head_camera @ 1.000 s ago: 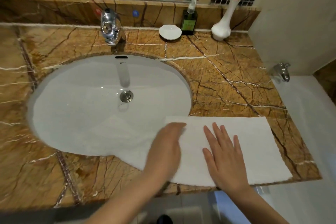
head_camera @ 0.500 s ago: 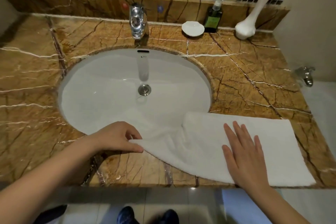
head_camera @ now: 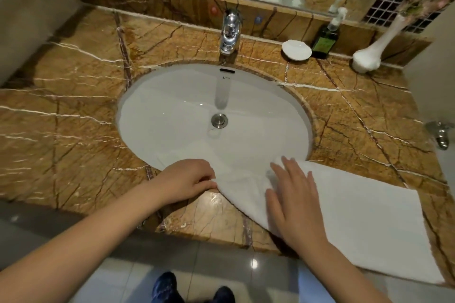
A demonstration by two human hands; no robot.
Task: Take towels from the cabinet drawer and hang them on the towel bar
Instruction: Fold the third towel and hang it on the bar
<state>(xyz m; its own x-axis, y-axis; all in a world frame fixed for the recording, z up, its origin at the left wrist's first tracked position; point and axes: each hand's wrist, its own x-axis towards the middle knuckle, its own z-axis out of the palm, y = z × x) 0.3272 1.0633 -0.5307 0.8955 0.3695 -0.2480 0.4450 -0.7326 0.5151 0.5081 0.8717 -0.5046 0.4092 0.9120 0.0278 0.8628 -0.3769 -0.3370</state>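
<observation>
Two hands work one white towel [head_camera: 357, 216], spread on the counter [head_camera: 73, 130] at the near right of the sink [head_camera: 160, 110], its left end drooping over the sink's front rim. The left hand [head_camera: 187, 179], at that rim, pinches the towel's left corner with curled fingers; the right hand [head_camera: 295, 199], beside it, presses flat on the cloth, fingers straight.

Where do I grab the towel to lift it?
By its short ends, probably. The towel lies lengthwise along the counter; the left hand pinches its left end by the sink, so the right hand could pinch the right end from above.
</observation>
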